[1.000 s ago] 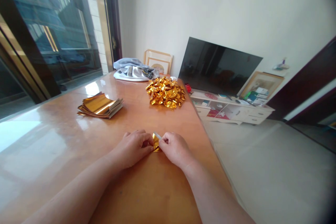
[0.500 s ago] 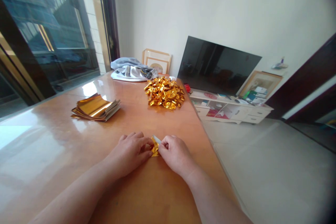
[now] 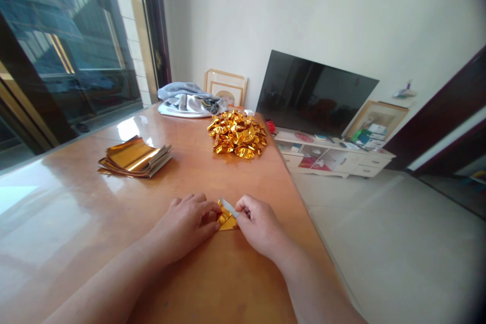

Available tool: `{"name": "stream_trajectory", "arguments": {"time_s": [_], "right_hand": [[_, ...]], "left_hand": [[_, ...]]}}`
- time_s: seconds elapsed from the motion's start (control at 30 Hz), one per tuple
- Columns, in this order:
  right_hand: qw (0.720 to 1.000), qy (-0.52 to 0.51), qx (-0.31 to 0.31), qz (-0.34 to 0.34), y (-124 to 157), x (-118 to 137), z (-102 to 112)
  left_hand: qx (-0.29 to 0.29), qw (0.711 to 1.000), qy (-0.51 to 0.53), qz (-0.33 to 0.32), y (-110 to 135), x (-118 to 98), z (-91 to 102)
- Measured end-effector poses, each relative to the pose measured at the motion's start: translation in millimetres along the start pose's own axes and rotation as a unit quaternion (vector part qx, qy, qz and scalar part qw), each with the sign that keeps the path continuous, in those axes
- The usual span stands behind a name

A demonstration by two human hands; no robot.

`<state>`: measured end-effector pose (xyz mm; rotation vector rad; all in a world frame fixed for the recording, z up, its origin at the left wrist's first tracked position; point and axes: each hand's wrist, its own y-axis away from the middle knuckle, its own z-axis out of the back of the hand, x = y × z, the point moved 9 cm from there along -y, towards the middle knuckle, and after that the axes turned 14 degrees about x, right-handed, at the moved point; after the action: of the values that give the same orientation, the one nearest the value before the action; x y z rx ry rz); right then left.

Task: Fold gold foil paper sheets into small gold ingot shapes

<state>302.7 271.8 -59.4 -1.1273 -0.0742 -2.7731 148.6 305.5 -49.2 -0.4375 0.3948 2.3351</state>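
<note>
A small piece of gold foil paper (image 3: 227,220) lies on the wooden table (image 3: 197,182) between my two hands. My left hand (image 3: 186,223) presses down on its left side with fingers curled together. My right hand (image 3: 258,225) pinches a flap of the foil, whose white underside shows at the fingertips. Most of the piece is hidden under my fingers.
A flat stack of gold foil sheets (image 3: 134,156) lies at the table's left. A heap of folded gold foil pieces (image 3: 237,134) sits further back, with a grey cloth bundle (image 3: 188,100) behind it. The table's right edge drops to the floor; a television (image 3: 315,93) stands beyond.
My right hand has shifted slightly right and lifted the foil flap, showing more of its white side. The left hand stays pressed on the piece.
</note>
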Motion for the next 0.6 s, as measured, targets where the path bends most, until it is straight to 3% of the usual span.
{"name": "stream_trajectory", "arguments": {"time_s": [0.13, 0.27, 0.6], "right_hand": [[0.997, 0.045, 0.034, 0.053, 5.9, 17.7, 1.8], [0.988, 0.108, 0.090, 0.066, 10.9, 28.9, -5.5], [0.976, 0.186, 0.099, 0.058, 12.5, 34.7, -10.7]], "left_hand": [[0.000, 1.000, -0.005, 0.004, -0.8, 0.8, -0.5], [0.002, 1.000, -0.003, 0.007, -1.2, 1.5, -0.8], [0.008, 0.999, -0.052, 0.012, 2.7, -0.5, 0.8]]}}
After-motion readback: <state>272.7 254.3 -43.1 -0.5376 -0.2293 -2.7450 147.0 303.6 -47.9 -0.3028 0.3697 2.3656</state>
